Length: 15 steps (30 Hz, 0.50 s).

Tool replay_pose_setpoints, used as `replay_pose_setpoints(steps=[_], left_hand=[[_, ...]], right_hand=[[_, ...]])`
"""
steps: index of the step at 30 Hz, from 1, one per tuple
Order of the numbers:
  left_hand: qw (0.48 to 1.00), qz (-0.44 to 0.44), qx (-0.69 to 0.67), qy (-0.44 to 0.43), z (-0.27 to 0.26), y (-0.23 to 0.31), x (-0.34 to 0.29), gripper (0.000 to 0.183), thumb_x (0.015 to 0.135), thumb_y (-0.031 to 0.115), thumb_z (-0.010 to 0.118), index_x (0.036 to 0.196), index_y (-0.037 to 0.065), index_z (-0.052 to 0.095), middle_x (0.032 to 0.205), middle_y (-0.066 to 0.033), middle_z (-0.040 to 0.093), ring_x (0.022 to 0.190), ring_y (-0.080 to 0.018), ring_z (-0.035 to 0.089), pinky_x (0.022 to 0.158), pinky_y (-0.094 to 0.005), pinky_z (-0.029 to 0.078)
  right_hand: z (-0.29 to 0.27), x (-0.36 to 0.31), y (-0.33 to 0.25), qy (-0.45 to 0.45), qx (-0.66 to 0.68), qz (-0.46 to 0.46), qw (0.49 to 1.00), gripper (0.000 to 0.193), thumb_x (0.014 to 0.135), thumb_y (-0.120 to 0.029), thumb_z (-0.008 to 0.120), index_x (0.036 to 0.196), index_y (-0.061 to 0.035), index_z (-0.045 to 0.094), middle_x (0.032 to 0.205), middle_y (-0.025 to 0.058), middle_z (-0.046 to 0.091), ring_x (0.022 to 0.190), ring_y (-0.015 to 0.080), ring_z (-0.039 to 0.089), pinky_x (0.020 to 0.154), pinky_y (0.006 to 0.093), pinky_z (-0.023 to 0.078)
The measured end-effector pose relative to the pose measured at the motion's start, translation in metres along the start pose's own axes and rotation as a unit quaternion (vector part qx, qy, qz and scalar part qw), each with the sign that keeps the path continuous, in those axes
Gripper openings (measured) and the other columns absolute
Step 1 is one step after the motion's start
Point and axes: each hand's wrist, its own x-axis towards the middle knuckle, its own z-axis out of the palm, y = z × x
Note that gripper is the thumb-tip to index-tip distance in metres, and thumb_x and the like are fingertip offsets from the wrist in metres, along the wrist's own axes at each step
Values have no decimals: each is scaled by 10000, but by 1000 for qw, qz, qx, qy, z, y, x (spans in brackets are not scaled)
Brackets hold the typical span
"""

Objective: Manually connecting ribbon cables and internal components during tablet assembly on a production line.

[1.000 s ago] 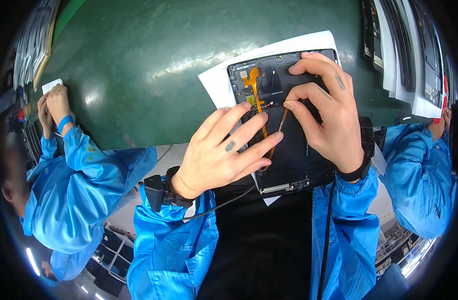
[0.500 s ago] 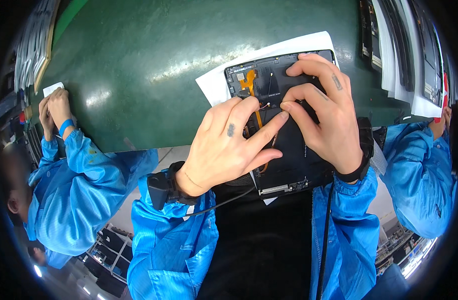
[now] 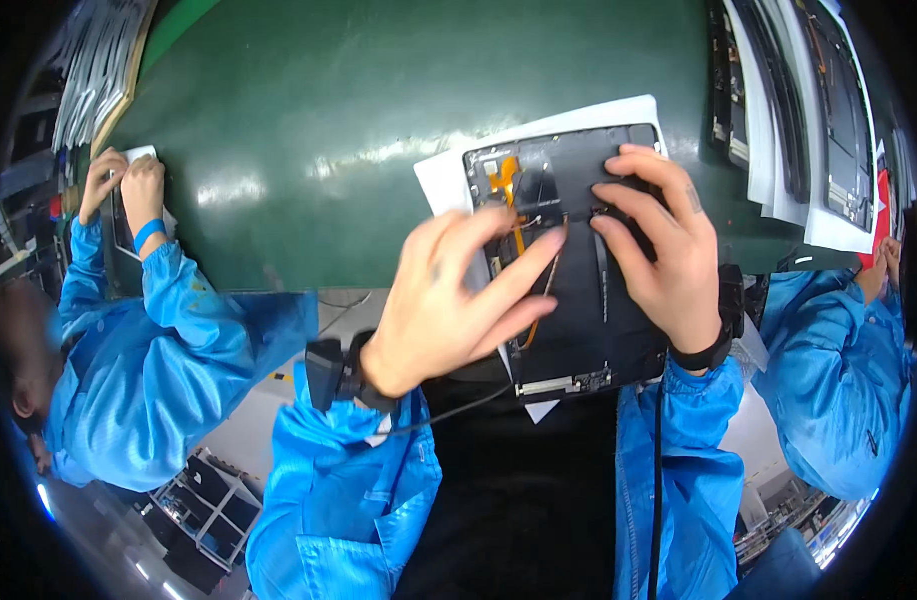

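An opened black tablet (image 3: 577, 345) lies tilted over the near table edge, its inner side facing up. An orange flex cable (image 3: 506, 175) shows at its upper left, and a thin cable (image 3: 551, 277) runs down its middle. Over the left part is my left hand (image 3: 449, 290), slightly blurred, with fingers stretched and apart and one fingertip at the thin cable's upper end. My right hand (image 3: 669, 235) rests across the upper right, fingers spread and thumb apart from the index finger. Neither hand grips anything I can see. My palms hide parts of both sides.
White paper (image 3: 441, 182) lies beneath the tablet on the green table (image 3: 329, 120). Tablet parts with white sheets stand stacked in a row (image 3: 779, 130) at the right. Co-workers in blue sleeves sit on both sides; the left one handles a white-and-dark flat piece (image 3: 139, 155).
My right thumb and index finger have parted from their pinch and moved right, away from the left fingertips. The left hand stays over the cable. The whole view has shifted slightly.
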Motion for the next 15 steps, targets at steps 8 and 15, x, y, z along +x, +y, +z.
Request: replay_pose_setpoints(steps=[8,15], left_hand=[[804,-360,-470,-62,21,22,-85,266,984,101,747,1203,-39,691,960,-111,765,801,-189,728,729,-314,573],[806,-371,-455,-74,-7,32,-46,122,1023,77,724,1096,-19,736,702,32,679,581,-29,619,514,-222,458]], right_hand=[[-1,0,-3,3,23,0,1000,184,801,37,812,952,-11,721,1244,134,679,1235,380,660,1026,467,543],[-32,-18,-29,100,49,-57,992,222,773,64,815,948,-2,696,1136,181,693,984,345,692,857,434,551]])
